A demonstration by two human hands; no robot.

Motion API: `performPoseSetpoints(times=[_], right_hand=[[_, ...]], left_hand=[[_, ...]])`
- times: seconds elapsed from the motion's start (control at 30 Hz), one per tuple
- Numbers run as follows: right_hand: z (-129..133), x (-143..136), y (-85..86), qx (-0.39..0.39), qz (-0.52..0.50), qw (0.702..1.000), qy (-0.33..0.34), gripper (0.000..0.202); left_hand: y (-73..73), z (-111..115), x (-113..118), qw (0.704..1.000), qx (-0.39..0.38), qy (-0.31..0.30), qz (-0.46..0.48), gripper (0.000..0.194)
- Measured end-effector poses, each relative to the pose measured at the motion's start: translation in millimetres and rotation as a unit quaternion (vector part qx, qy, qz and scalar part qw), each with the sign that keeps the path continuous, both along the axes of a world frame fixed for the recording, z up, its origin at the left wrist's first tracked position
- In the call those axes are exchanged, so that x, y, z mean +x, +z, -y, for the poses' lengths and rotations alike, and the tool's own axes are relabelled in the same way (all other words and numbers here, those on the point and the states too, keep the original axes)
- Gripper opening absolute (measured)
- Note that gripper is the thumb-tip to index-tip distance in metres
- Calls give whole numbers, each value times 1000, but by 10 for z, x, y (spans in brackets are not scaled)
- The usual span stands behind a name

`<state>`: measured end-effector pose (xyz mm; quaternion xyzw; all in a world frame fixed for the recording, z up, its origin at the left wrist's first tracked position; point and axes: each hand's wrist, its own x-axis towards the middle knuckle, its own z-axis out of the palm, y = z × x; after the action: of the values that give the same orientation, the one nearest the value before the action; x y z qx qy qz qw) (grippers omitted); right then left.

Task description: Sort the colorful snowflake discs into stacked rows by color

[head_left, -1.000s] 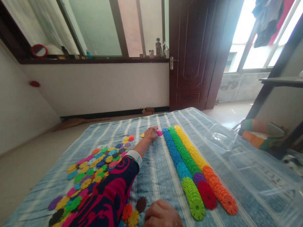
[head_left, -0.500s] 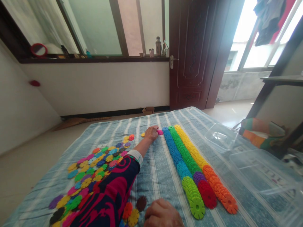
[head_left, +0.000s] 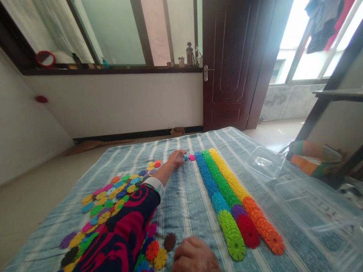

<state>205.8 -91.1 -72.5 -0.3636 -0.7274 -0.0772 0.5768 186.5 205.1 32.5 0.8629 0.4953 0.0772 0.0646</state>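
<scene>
My left hand [head_left: 177,158] reaches to the far part of the bed, its fingers slightly apart beside a small blue disc [head_left: 186,158]. Right of that disc a pink disc [head_left: 192,158] lies flat. Three long rows of overlapping notched discs run toward me: blue [head_left: 205,175] ending in lime green, green [head_left: 219,179] ending in purple and red, and yellow [head_left: 228,177] ending in orange. My right hand [head_left: 195,256] rests curled at the bottom edge; its fingertips are hidden. A brown disc [head_left: 169,242] lies left of it.
Mixed colored discs [head_left: 103,218] spread over the left of the striped cloth [head_left: 181,196], partly under my left sleeve. Clear plastic boxes [head_left: 265,163] stand on the right. A dark red door [head_left: 229,68] and a windowsill with bottles are beyond the bed.
My left hand has shifted slightly left, uncovering the blue disc beside the pink one. The yellow disc that showed left of that hand is now hidden. My right hand stays put.
</scene>
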Motion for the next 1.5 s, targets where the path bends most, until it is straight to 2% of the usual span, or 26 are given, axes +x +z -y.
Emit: performPoseSetpoints(times=[0.2, 0.43, 0.53, 0.7, 0.87, 0.97, 1.07, 1.27, 1.5], right_hand=[[0, -8, -82, -29, 44, 999, -5, 27], [3, 5, -54, -17, 39, 999, 0, 21], [18, -36, -45, -20, 11, 1000, -7, 22], [52, -107, -21, -41, -25, 998, -35, 25], [60, -104, -44, -45, -9, 998, -37, 30], [67, -102, -55, -67, 24, 997, -35, 34], [72, -93, -44, -61, 5, 998, -34, 33], [67, -53, -24, -61, 44, 997, -19, 30], [82, -97, -30, -70, -5, 997, -41, 32]], left_hand=[[30, 18, 47, 1000, -2, 12, -20, 49], [36, 77, 75, 1000, 2, 11, -21, 37], [40, 58, 56, 1000, 1, 12, -11, 39], [153, -51, -130, 1000, -6, 24, 14, 51], [266, -92, -384, 999, -17, 43, 19, 51], [255, -42, -434, 999, -24, 44, 14, 48], [226, 0, -406, 999, -28, 40, 10, 48], [223, -63, -399, 996, -51, 69, -10, 66], [201, -91, -475, 987, -111, 109, -29, 64]])
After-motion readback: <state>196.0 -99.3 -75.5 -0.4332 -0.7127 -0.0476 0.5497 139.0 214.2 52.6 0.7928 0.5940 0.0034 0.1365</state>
